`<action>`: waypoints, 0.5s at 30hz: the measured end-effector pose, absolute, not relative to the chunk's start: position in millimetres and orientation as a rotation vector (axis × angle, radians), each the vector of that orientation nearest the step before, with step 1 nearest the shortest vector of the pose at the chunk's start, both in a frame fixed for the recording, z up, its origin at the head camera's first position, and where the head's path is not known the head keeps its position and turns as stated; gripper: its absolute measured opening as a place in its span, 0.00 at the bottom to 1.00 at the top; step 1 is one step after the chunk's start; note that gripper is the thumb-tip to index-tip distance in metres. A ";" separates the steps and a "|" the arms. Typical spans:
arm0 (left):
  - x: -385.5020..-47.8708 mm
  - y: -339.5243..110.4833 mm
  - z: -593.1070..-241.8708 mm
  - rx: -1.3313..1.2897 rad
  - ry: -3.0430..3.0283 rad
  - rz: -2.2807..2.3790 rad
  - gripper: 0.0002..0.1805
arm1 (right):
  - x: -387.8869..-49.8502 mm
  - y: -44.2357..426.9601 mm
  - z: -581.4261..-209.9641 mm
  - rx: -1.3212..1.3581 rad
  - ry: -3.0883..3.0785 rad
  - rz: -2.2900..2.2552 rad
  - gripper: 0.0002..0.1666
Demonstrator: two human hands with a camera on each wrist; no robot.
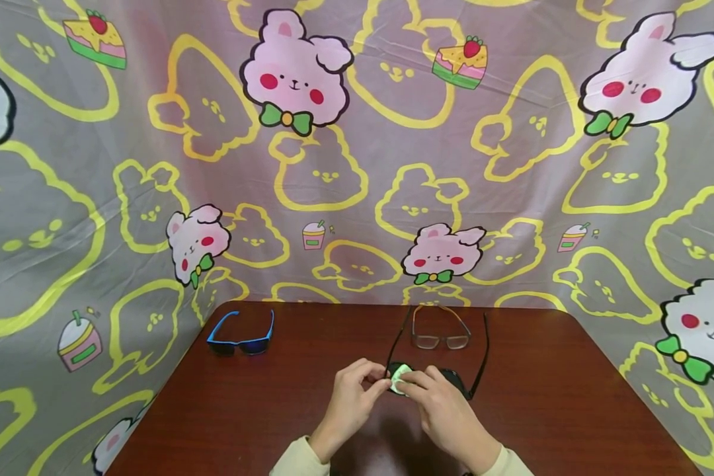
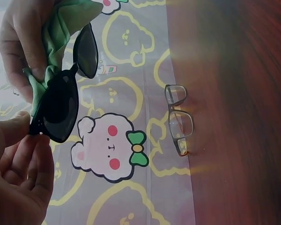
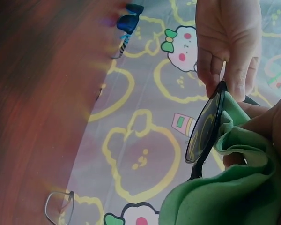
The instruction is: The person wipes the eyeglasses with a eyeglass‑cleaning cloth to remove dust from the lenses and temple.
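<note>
While the black plastic sunglasses with dark lenses [image 2: 61, 105] are up over the brown wooden table [image 1: 571, 410], temples unfolded, your left hand [image 1: 351, 393] has its fingers and thumb pinching the frame's outer corner by the hinge. Your right hand [image 1: 443, 406] has its fingers gripping a bunched light-green cloth [image 3: 215, 197], laid against the lens nearest the left hand; can't tell for sure which face it's on. Looks like lens wiping, partway at best, judging by this. To do it well, keep that left pinch on the frame corner, off the lens, and brace firmly so the wipe doesn't twist the hinge. Put a flat cloth layer between fingertips and lens, since a bunched fold could miss the edges; light strokes, rim to bridge, then probably both faces and the other lens. Mind the long temples: they could swing and knock the clear-lens glasses with a dark frame [image 1: 428, 342] beyond. Blue-framed sunglasses with dark lenses [image 1: 254, 346] lie well apart on the left; no bother.
</note>
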State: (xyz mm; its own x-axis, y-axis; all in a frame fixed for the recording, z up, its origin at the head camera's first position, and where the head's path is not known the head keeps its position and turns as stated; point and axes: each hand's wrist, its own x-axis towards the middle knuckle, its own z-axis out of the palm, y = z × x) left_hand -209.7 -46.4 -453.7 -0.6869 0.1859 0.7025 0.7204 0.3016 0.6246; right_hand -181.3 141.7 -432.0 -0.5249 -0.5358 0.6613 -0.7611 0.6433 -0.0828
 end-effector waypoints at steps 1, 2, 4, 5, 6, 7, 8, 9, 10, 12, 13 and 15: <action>-209.7 -46.5 -453.6 -0.803 -2.070 -1.384 0.08 | -181.5 142.0 -432.3 1.010 -2.260 0.488 0.28; -209.7 -46.6 -453.6 -0.804 -2.072 -1.383 0.08 | -181.6 142.2 -432.5 1.015 -2.259 0.489 0.29; -209.8 -46.8 -453.5 -0.801 -2.079 -1.383 0.07 | -181.9 142.7 -433.1 1.026 -2.254 0.487 0.28; -209.8 -47.0 -453.4 -0.799 -2.083 -1.383 0.07 | -182.0 143.1 -433.3 1.030 -2.251 0.485 0.29; -209.9 -47.2 -453.3 -0.797 -2.085 -1.384 0.07 | -182.2 143.5 -433.5 1.033 -2.247 0.481 0.29; -210.0 -47.5 -453.0 -0.794 -2.087 -1.387 0.07 | -182.5 144.0 -433.9 1.037 -2.240 0.476 0.29; -210.2 -47.7 -452.7 -0.790 -2.089 -1.389 0.08 | -182.7 144.7 -434.1 1.039 -2.235 0.471 0.29; -210.5 -48.0 -452.2 -0.785 -2.092 -1.392 0.08 | -183.0 145.4 -433.9 1.042 -2.227 0.468 0.28; -210.7 -48.4 -451.7 -0.780 -2.094 -1.393 0.08 | -183.4 146.2 -434.1 1.040 -2.223 0.462 0.29; -211.4 -49.5 -450.8 -0.772 -2.099 -1.393 0.08 | -184.5 147.8 -434.6 1.034 -2.216 0.454 0.29; -211.8 -50.1 -450.3 -0.770 -2.102 -1.390 0.08 | -184.9 148.7 -434.6 1.029 -2.216 0.452 0.29; -212.5 -51.8 -449.2 -0.762 -2.108 -1.373 0.08 | -185.3 150.5 -434.7 1.015 -2.219 0.450 0.29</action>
